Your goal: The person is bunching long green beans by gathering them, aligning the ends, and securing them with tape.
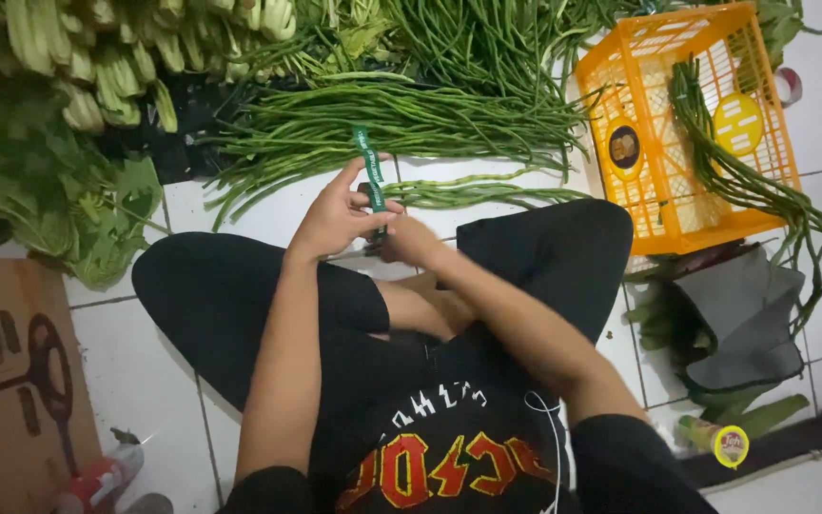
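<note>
I sit cross-legged on a white tiled floor (145, 371). My left hand (335, 214) pinches a narrow green tape strip (367, 167) that sticks up from my fingers. My right hand (409, 240) is closed just beside it, holding the lower end of the same strip near a small dark tool I cannot make out. A thin bunch of long beans (487, 193) lies on the floor just beyond my hands. A big pile of long beans (392, 119) lies further out.
An orange plastic crate (663, 143) stands at the right with long beans draped over it. Leafy greens (59, 190) and pale-stemmed greens (107, 57) fill the left. A cardboard sheet (11, 381) and a spray bottle (97, 481) lie at the lower left, a grey cloth (744, 314) at the right.
</note>
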